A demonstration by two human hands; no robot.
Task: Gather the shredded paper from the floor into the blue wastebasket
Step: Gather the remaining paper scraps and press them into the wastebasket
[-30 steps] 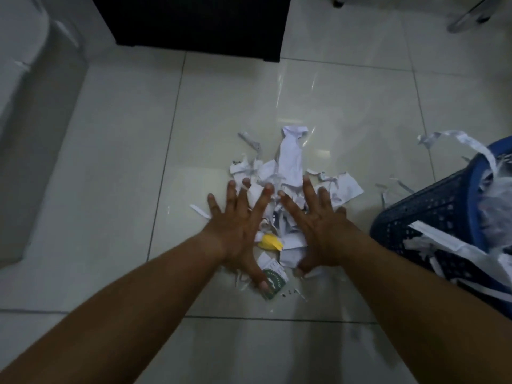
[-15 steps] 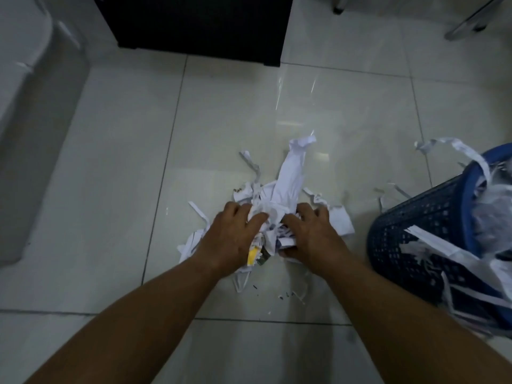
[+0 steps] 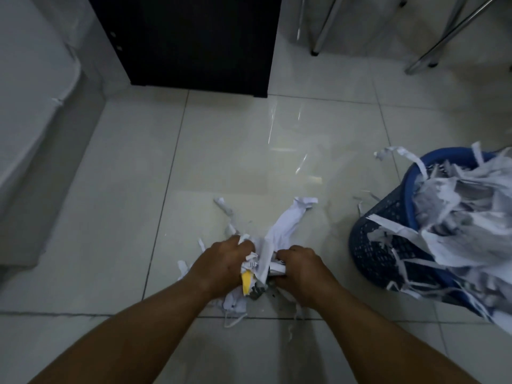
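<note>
Left hand (image 3: pixel 221 264) and right hand (image 3: pixel 302 268), fingers curled, both clench one bunch of white shredded paper strips (image 3: pixel 279 231) pressed between them, low over the glossy pale tiled floor (image 3: pixel 221 162). A yellow scrap (image 3: pixel 246 281) sits just inside the left hand, and loose shreds trail beneath both wrists. The blue perforated plastic wastebasket (image 3: pixel 382 256) stands to the right of the right hand, apart from it, heaped with white shreds spilling over its rim.

Open tiled floor (image 3: pixel 332 239) up to blue wastebasket (image 3: pixel 388 245), black cabinet (image 3: pixel 194 37) beyond
</note>
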